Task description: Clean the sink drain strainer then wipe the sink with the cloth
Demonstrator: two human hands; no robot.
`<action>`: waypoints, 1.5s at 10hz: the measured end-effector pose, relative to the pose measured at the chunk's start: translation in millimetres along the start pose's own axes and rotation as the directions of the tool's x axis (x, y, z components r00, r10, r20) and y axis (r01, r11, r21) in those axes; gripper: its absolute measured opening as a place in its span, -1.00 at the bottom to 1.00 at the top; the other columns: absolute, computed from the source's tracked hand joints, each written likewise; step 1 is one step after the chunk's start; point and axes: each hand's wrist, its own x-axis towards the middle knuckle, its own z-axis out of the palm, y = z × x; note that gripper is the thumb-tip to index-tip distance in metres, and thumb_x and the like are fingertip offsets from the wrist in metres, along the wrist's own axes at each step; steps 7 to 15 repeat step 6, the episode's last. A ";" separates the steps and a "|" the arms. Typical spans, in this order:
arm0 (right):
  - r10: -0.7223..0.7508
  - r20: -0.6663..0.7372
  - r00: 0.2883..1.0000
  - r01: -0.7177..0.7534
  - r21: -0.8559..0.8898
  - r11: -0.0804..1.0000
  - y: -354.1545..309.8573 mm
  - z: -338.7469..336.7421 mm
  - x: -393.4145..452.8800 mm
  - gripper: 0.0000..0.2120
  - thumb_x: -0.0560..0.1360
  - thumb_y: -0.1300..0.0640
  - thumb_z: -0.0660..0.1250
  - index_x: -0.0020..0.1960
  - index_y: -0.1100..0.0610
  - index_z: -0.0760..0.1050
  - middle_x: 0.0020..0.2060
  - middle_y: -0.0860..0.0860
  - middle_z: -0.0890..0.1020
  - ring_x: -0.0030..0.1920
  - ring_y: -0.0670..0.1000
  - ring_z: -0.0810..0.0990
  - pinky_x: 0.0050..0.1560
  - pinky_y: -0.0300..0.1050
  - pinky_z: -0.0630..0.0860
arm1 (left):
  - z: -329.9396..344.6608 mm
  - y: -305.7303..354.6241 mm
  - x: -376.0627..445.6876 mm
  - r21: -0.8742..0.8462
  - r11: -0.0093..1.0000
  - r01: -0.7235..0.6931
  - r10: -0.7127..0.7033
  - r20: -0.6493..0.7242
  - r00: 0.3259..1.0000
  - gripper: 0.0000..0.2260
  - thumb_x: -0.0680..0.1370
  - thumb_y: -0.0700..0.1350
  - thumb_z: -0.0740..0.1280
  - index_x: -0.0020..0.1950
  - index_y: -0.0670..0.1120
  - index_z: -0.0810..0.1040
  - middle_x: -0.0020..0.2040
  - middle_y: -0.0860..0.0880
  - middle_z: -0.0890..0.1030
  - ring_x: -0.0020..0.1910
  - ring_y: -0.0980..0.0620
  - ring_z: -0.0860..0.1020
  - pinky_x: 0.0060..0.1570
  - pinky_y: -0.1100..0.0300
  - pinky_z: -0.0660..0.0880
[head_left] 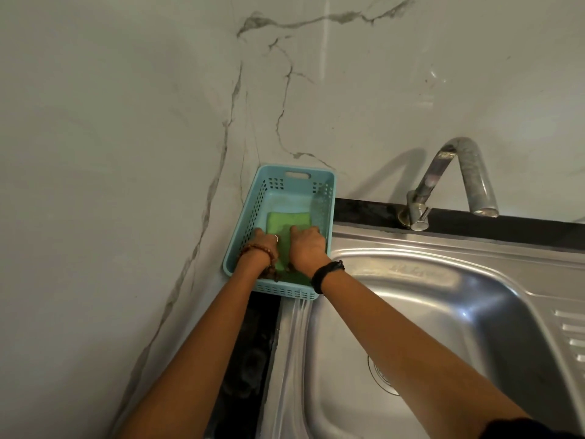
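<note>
You have both hands down in the blue plastic basket (278,198) in the wall corner beside the sink (443,312), your left hand (264,245) and right hand (307,248) resting on the green cloth (286,223); whether the fingers grip it I cannot tell. It lies flat, long axis running toward the wall. This looks like fetching: lift it out, then go to the drain strainer (381,375)

Around your hands sits a pale blue basket (326,198) with perforated walls, holding a green cloth (286,221). Right of them, the sink (474,299) is shiny silver steel. Beyond them, the wall (126,122) is off-white marble with grey veins, and the surface (506,221) is black.
</note>
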 end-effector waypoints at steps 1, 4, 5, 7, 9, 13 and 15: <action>0.032 0.013 0.999 -0.034 0.158 0.987 1.5 1.3 0.1 -0.49 0.55 0.15 0.28 0.40 0.27 0.15 0.31 0.19 0.39 0.33 0.13 0.36 0.25 -0.09 0.40 | -0.2 2.6 1.3 -0.028 0.999 -0.022 0.020 -0.075 0.997 -0.63 0.54 -0.33 0.14 0.34 -0.19 0.37 0.43 -0.22 0.18 0.33 -0.22 0.34 0.34 0.04 0.27; -0.022 -0.093 0.995 0.033 0.118 0.993 1.2 -0.7 -6.7 -0.75 0.59 0.29 0.14 0.24 0.27 0.44 0.22 0.15 0.54 0.22 0.10 0.54 0.13 -0.10 0.50 | 3.8 7.4 -10.9 -0.240 0.964 0.114 -0.129 -0.046 0.991 -0.51 0.63 -0.03 0.00 0.52 -0.05 -0.09 0.49 -0.29 0.11 0.42 -0.26 0.21 0.33 -0.10 0.24; -0.064 -0.169 0.984 0.095 0.180 0.979 3.6 -14.8 -15.5 -0.76 0.56 0.32 0.17 0.20 0.29 0.47 0.17 0.19 0.57 0.18 0.16 0.56 0.10 -0.04 0.51 | -1.1 2.2 -16.3 -0.115 0.987 0.115 -0.125 -0.087 0.988 -0.47 0.61 -0.05 0.06 0.51 -0.05 -0.10 0.47 -0.28 0.16 0.38 -0.26 0.28 0.30 -0.07 0.29; -0.046 -0.377 0.925 0.145 0.240 0.960 14.4 -26.5 -32.5 -0.81 0.54 0.27 0.20 0.13 0.25 0.46 0.07 0.18 0.59 0.05 0.20 0.60 -0.04 0.02 0.50 | -8.4 6.1 -33.3 -0.033 0.989 -0.144 0.128 -0.294 0.947 -0.59 0.57 -0.17 0.15 0.42 -0.11 0.26 0.37 -0.20 0.34 0.26 -0.20 0.43 0.23 -0.04 0.39; -0.046 -0.377 0.925 0.145 0.240 0.960 14.4 -26.5 -32.5 -0.81 0.54 0.27 0.20 0.13 0.25 0.46 0.07 0.18 0.59 0.05 0.20 0.60 -0.04 0.02 0.50 | -8.4 6.1 -33.3 -0.033 0.989 -0.144 0.128 -0.294 0.947 -0.59 0.57 -0.17 0.15 0.42 -0.11 0.26 0.37 -0.20 0.34 0.26 -0.20 0.43 0.23 -0.04 0.39; -0.046 -0.377 0.925 0.145 0.240 0.960 14.4 -26.5 -32.5 -0.81 0.54 0.27 0.20 0.13 0.25 0.46 0.07 0.18 0.59 0.05 0.20 0.60 -0.04 0.02 0.50 | -8.4 6.1 -33.3 -0.033 0.989 -0.144 0.128 -0.294 0.947 -0.59 0.57 -0.17 0.15 0.42 -0.11 0.26 0.37 -0.20 0.34 0.26 -0.20 0.43 0.23 -0.04 0.39; -0.046 -0.377 0.925 0.145 0.240 0.960 14.4 -26.5 -32.5 -0.81 0.54 0.27 0.20 0.13 0.25 0.46 0.07 0.18 0.59 0.05 0.20 0.60 -0.04 0.02 0.50 | -8.4 6.1 -33.3 -0.033 0.989 -0.144 0.128 -0.294 0.947 -0.59 0.57 -0.17 0.15 0.42 -0.11 0.26 0.37 -0.20 0.34 0.26 -0.20 0.43 0.23 -0.04 0.39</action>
